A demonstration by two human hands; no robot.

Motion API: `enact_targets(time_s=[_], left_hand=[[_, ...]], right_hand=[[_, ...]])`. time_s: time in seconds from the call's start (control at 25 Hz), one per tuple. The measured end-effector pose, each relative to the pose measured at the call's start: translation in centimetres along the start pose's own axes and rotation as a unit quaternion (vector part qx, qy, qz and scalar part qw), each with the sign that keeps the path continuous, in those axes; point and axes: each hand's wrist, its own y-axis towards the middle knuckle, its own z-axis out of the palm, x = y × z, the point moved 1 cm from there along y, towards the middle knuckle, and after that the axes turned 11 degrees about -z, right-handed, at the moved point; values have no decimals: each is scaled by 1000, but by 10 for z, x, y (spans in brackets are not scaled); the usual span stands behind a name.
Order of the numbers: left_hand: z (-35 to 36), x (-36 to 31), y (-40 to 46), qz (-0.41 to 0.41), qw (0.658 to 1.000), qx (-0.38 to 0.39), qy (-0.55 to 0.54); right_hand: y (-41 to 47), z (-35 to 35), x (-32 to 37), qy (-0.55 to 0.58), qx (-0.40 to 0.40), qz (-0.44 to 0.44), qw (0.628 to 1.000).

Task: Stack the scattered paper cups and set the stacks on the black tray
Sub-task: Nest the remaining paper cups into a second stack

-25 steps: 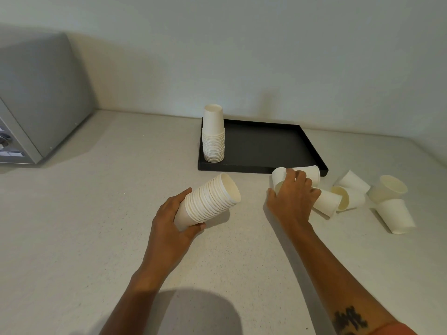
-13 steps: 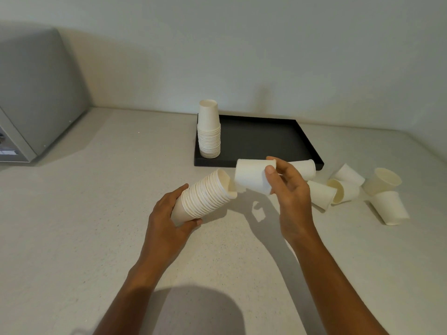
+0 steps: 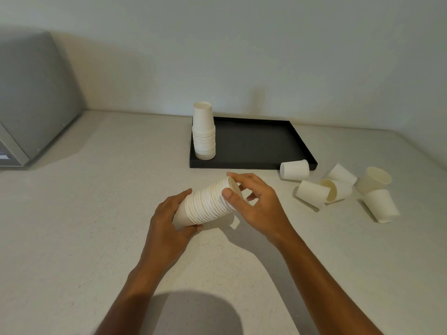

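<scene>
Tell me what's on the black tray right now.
One upside-down stack of cups stands in the black tray's near-left corner. The rest of its floor shows bare. The tray floor under that stack is hidden.

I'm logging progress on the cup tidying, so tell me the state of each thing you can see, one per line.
Held stack: tilted, off the counter, in both hands.
Left hand: grips the stack's base.
Right hand: fingers at the stack's open end.
Tray stack: upside down on the tray's left end.
Black tray: otherwise bare.
Loose cups: six, unstacked on the counter, most on their sides.
</scene>
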Motion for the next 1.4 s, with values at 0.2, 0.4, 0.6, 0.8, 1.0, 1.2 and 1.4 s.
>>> enact_targets(time_s=[0.2,0.4,0.6,0.8,1.0,1.2,1.4], left_hand=[[-3,4,-2,30,1000,-5,-6],[-3,8,0,42,999,-8,-12],[-2,11,3,44,999,-26,-8],[-3,12,3,47,998,-30,-17],[-4,16,4,53,998,-32,-8],[-3,14,3,52,998,-30,-12],[-2,7,-1,63,998,-19,-5]], right_hand=[[13,-19,-10,27,-3,23,999],[56,-81,-62,-365,-121,118,915],[91,-115,-105,-437,-106,241,860],[96,-116,-121,-366,-120,214,898],[78,-104,-96,-273,-172,102,941],[32,-82,-39,-100,-239,-25,966],[-5,-56,-5,-64,-205,-123,969]])
